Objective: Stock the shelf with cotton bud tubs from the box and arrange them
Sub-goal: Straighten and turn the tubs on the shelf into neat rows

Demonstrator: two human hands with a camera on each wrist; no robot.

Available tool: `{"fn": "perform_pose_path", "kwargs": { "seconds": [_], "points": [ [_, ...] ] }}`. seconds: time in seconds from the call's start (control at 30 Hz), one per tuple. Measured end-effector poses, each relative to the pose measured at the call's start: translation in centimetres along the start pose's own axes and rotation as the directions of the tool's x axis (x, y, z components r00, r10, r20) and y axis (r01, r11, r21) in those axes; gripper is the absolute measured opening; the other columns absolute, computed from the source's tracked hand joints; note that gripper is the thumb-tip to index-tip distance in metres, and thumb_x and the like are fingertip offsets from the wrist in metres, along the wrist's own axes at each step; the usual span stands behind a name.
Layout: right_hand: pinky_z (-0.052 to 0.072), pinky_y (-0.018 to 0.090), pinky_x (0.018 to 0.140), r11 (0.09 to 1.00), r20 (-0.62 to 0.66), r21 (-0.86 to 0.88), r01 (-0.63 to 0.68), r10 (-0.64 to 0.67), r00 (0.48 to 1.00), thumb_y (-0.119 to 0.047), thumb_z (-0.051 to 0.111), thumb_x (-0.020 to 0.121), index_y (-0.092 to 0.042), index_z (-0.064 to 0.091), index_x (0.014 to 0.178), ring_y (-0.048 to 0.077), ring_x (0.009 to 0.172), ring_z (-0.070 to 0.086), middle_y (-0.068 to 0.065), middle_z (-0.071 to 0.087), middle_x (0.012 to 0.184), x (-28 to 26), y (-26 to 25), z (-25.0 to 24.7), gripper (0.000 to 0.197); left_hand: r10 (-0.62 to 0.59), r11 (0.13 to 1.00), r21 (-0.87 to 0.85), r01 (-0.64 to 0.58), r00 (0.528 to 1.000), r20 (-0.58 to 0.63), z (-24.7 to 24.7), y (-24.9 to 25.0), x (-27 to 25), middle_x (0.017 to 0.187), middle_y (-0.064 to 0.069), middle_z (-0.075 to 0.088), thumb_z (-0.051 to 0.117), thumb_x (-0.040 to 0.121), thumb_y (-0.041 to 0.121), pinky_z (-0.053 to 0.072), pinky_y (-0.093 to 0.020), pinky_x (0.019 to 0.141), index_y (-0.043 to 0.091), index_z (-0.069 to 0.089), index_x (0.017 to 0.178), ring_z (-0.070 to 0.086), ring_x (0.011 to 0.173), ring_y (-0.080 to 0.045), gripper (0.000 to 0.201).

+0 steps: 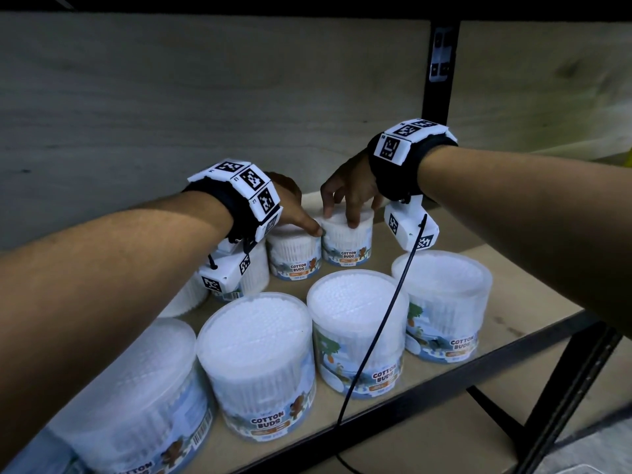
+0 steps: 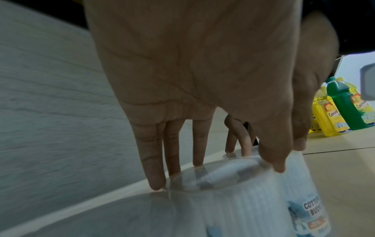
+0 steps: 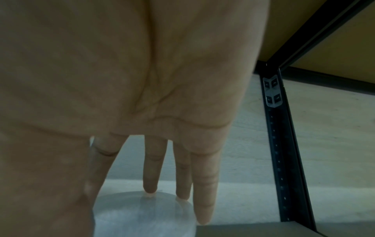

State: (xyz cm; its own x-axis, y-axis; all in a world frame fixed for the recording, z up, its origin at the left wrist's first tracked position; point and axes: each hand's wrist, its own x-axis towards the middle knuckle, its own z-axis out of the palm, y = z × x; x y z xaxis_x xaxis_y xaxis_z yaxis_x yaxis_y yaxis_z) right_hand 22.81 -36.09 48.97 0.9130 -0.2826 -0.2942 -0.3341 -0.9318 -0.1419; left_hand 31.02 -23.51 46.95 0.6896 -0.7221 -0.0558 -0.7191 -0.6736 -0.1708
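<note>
Head view: on the pale wooden shelf board [image 1: 461,241] stand two rows of clear round plastic tubs packed with white cotton buds. The right hand [image 1: 352,189] comes down from above on the rear-row tub nearest the board's right edge [image 1: 346,238], fingertips arched onto its lid rim and thumb against the near side. The left hand [image 1: 290,206] lies over the neighbouring rear tub [image 1: 294,256], forefinger stretched to the seam where the two tubs touch. Three front-row tubs stand along the near edge, a fourth partly cut off at the lower left.

Left wrist view: fingers [image 2: 151,160] nearly straight and spread, tips on the lid rim; they clasp nothing. Yellow and green bottles [image 2: 345,109] stand well apart, further along the shelving.

Right wrist view: fingers [image 3: 202,184] long and only slightly bent, tips at the far lid rim; whether the thumb truly pinches cannot be told.

Judgement: this is the arranging step. Recommend sliding the tub rather than lifting it, pressing low and evenly, label turned to the front, the left hand steadying the neighbour so that the row closes without tipping.
</note>
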Motion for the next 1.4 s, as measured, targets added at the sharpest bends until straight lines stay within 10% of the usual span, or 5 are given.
{"fn": "perform_pose_path", "kwargs": {
  "seconds": [0.2, 0.57, 1.1, 1.3, 1.4],
  "points": [
    [0.052, 0.040, 0.096, 1.000, 0.028, -0.019, 0.022, -0.021, 0.999, 0.000, 0.077, 0.078, -0.030, 0.058, 0.113, 0.027, 0.126, 0.051, 0.000, 0.051, 0.143, -0.2, 0.0, -0.2, 0.050, 0.012, 1.000, 0.008, -0.012, 1.000, -0.003, -0.1, 0.1, -0.1, 0.123, -0.007, 0.063, 0.061, 0.075, 0.073, 0.043, -0.031, 0.093, 0.015, 0.063, 0.122, 0.057, 0.114, -0.023, 0.076],
    [0.047, 0.014, 0.043, 0.997, -0.047, -0.062, 0.049, -0.052, 0.998, -0.017, 0.079, 0.081, -0.026, 0.061, 0.121, 0.022, 0.126, 0.050, 0.002, 0.051, 0.141, -1.2, 0.3, 0.2, 0.045, 0.030, 0.998, 0.061, -0.035, 0.997, 0.073, -0.9, 1.1, -0.2, 0.110, -0.007, 0.068, 0.059, 0.075, 0.074, 0.046, -0.027, 0.077, 0.011, 0.067, 0.111, 0.063, 0.097, -0.021, 0.073],
    [0.044, 0.009, 0.039, 0.997, -0.023, -0.056, 0.052, -0.053, 0.998, -0.017, 0.080, 0.079, -0.033, 0.059, 0.127, 0.019, 0.121, 0.056, -0.001, 0.057, 0.136, -4.2, 1.1, 0.9, 0.056, 0.074, 0.991, 0.110, -0.083, 0.994, 0.078, -1.6, 2.8, -2.6, 0.063, 0.003, 0.058, 0.058, 0.071, 0.079, 0.043, -0.026, 0.067, 0.015, 0.073, 0.106, 0.054, 0.062, -0.013, 0.074],
    [0.053, 0.018, 0.059, 0.998, 0.001, -0.029, 0.052, -0.052, 0.999, -0.017, 0.082, 0.076, -0.034, 0.061, 0.125, 0.022, 0.121, 0.058, 0.000, 0.059, 0.135, -5.4, 1.3, 1.3, 0.056, 0.069, 0.996, 0.052, -0.075, 0.993, 0.100, -1.8, 2.9, -4.1, 0.104, -0.003, 0.073, 0.058, 0.068, 0.082, 0.045, -0.022, 0.068, 0.017, 0.072, 0.110, 0.060, 0.074, -0.013, 0.079],
    [0.058, 0.029, 0.075, 0.999, 0.017, 0.005, 0.044, -0.044, 0.999, -0.014, 0.083, 0.075, -0.034, 0.062, 0.123, 0.027, 0.121, 0.059, 0.002, 0.058, 0.135, -6.1, 1.3, 1.5, 0.056, 0.077, 0.996, 0.030, -0.081, 0.991, 0.108, -1.8, 3.1, -4.7, 0.090, 0.000, 0.069, 0.058, 0.064, 0.085, 0.049, -0.025, 0.074, 0.016, 0.073, 0.105, 0.060, 0.072, -0.014, 0.082]
  ]
}}
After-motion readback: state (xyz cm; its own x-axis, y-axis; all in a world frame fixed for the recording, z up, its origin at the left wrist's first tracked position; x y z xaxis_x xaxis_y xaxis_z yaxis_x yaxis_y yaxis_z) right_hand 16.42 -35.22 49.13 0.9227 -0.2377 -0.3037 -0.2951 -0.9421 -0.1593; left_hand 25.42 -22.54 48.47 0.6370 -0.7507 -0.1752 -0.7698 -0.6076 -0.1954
